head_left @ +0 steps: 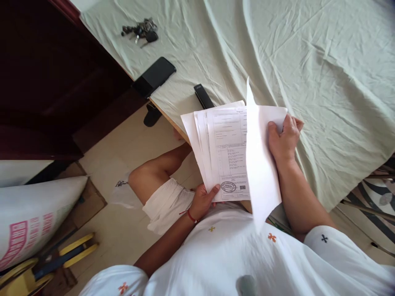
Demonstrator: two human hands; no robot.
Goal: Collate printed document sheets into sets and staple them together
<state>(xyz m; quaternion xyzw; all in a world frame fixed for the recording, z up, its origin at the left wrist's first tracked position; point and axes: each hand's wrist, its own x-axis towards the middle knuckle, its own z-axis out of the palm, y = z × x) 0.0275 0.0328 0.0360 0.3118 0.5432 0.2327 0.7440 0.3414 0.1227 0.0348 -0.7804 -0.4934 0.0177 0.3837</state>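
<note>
A fanned stack of printed papers lies between my two hands, over my lap at the table's edge. My left hand grips the stack's lower left corner, thumb on top, close to a dark oval stamp. One sheet stands half turned up in the middle, its pale side facing right. At the upper right corner my right hand pinches the papers, with the thumb on top and the fingers behind. Part of the print is hidden by the raised sheet. Just beyond the papers lies a black stapler-like object.
A pale green cloth covers the table. On it lie a bunch of keys and a black phone-like object at the left edge. A white printed sack and a yellow-and-blue object stand on the floor at left.
</note>
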